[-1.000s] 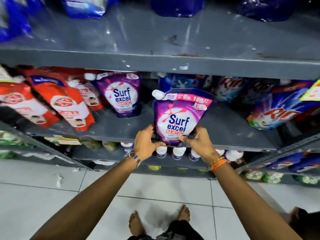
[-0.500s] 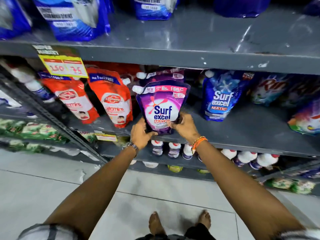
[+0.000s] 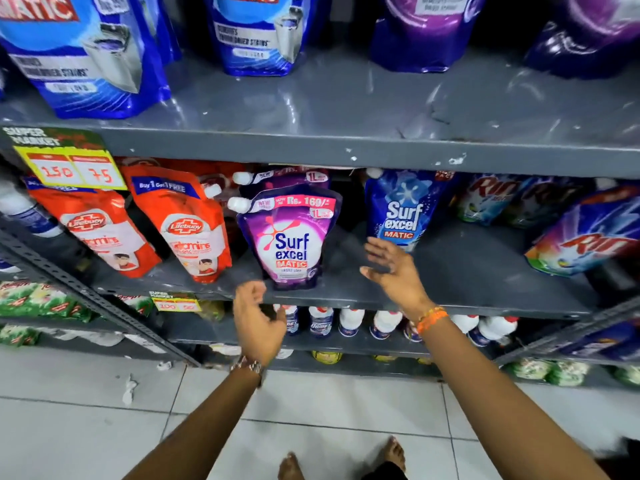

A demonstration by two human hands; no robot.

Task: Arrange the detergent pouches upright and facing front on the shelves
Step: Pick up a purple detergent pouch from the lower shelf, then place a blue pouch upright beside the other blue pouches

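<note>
Purple Surf Excel pouch (image 3: 292, 237) stands upright, label forward, on the middle shelf (image 3: 346, 297); left hand (image 3: 258, 322) and right hand (image 3: 394, 271) both open, empty; Rin pouches (image 3: 585, 244) at right lean, unarranged.

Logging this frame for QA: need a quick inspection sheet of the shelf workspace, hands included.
Surface: grey metal middle shelf, paint chipped along the shelf edge above.
Job's things: purple Surf excel pouch upright, label front, near the shelf edge; a second purple pouch behind it; blue Surf excel pouch upright to its right.
Clutter: red Lifebuoy pouches leaning; Rin packs tilted.
Grippers: left hand and right hand both open, off the pouch.
Cables: nothing seen.
Surroundings: price tag, white bottles on the lower shelf, tiled floor.
</note>
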